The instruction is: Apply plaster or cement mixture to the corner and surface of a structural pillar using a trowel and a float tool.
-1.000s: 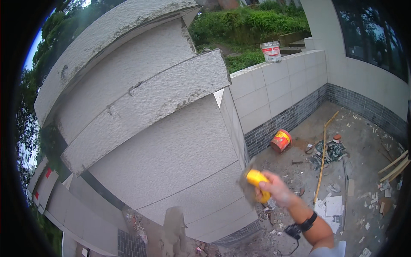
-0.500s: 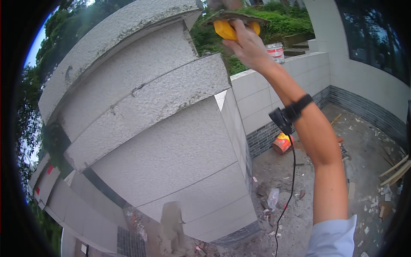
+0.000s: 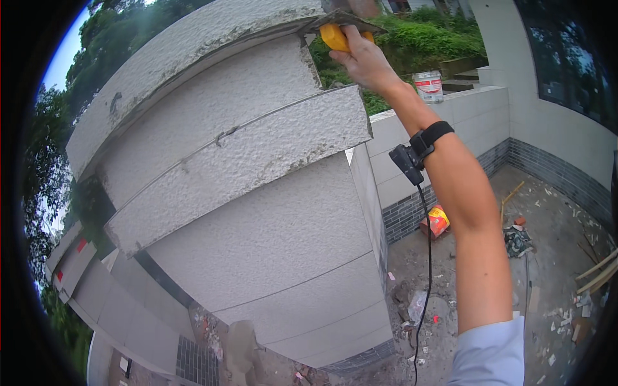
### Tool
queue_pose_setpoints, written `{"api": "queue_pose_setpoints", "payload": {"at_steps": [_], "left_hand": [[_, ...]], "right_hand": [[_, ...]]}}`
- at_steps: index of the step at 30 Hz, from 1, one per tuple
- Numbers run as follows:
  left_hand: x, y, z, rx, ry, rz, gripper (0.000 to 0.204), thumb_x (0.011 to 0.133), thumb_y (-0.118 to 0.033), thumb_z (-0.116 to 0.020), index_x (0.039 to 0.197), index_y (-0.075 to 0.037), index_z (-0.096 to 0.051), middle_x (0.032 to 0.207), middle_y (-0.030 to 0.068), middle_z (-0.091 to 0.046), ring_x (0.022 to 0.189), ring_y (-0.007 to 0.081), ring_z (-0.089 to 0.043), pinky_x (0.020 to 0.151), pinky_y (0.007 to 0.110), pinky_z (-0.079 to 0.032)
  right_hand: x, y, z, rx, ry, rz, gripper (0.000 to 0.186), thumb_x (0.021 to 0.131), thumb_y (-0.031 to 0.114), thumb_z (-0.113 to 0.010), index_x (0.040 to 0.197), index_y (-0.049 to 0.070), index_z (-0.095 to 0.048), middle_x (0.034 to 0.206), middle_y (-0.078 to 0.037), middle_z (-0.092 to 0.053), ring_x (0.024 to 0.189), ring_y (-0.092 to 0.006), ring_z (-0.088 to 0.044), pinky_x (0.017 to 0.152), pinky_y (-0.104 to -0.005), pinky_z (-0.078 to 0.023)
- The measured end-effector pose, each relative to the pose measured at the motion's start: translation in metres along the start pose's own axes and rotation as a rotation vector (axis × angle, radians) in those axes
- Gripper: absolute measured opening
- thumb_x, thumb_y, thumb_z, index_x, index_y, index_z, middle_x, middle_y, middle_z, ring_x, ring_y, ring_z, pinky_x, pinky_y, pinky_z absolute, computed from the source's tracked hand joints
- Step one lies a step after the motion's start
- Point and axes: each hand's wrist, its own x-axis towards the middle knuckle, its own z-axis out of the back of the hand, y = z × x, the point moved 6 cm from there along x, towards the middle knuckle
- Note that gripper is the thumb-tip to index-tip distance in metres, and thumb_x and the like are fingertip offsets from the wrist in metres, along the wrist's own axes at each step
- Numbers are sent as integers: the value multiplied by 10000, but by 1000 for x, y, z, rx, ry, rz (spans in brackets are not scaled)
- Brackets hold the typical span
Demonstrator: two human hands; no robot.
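Note:
My right hand (image 3: 368, 62) is raised at the top, its fingers wrapped round the yellow handle of a plastering trowel (image 3: 380, 30). The trowel's flat plate is grey and dirty. Its left end meets the right corner of the top slab (image 3: 212, 35), a rough, pale, textured block; whether they touch I cannot tell. Under that slab, a recessed panel and a second projecting slab (image 3: 257, 138) stand over a broad wall face (image 3: 283, 238). My right forearm carries a black strap with a small black device (image 3: 409, 162) and a hanging cable. My left hand is out of view.
A white-and-red bucket (image 3: 429, 86) stands on the low tiled wall (image 3: 460, 110). On the littered floor lie an orange-red bucket (image 3: 436, 222), a clear plastic bag (image 3: 417, 305) and wooden strips (image 3: 599, 270). A window (image 3: 570, 58) is at the upper right.
My right hand and the trowel have moved left, up to the top slab's corner. The view has shifted, so the slabs and buckets sit farther right in the picture.

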Motion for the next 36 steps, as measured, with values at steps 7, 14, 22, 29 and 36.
{"api": "queue_pose_setpoints", "payload": {"at_steps": [7, 14, 22, 29, 36], "left_hand": [[2, 6, 12, -95, -33, -15, 177, 844, -44, -654, 908, -111, -504, 598, -13, -498, 465, 117, -492, 402, 253, -398], [8, 1, -8, -92, -80, -24, 181, 835, -53, -663, 907, -108, -507, 606, -10, -495, 453, 115, -464, 400, 257, -388], [15, 9, -19, -37, 35, -3, 170, 832, -124, -698, 832, -100, -530, 577, -8, -492, 452, 112, -463, 427, 254, -381], [25, 13, -6, 42, 132, -72, 171, 837, -147, -715, 776, -99, -562, 573, -9, -526, 454, 93, -473, 414, 246, -358], [34, 36, 22, -196, 212, 23, 158, 869, -55, -678, 935, -56, -534, 699, 9, -517, 547, 111, -515, 487, 257, -401]], "right_hand": [[-20, -45, 48, -15, -152, -339, 440, 906, 266, -639, 1207, 8, -447, 976, -294, -654, 958, -488, -612, 810, -520, -472], [-32, 12, 43, -181, 1, -5, 436, 886, 292, -678, 1161, 11, -488, 877, -253, -664, 858, -432, -651, 707, -471, -509], [7, 59, 34, -575, 63, 218, 415, 864, 359, -689, 1101, 54, -536, 649, -139, -661, 639, -356, -676, 560, -432, -537], [-18, 8, 77, -531, -27, -280, 540, 928, 445, -606, 1299, 64, -515, 925, -196, -695, 793, -389, -685, 679, -464, -527], [-106, 79, 113, -244, -3, -83, 432, 954, 207, -624, 1289, -10, -459, 981, -193, -659, 896, -300, -665, 807, -380, -502]]}}
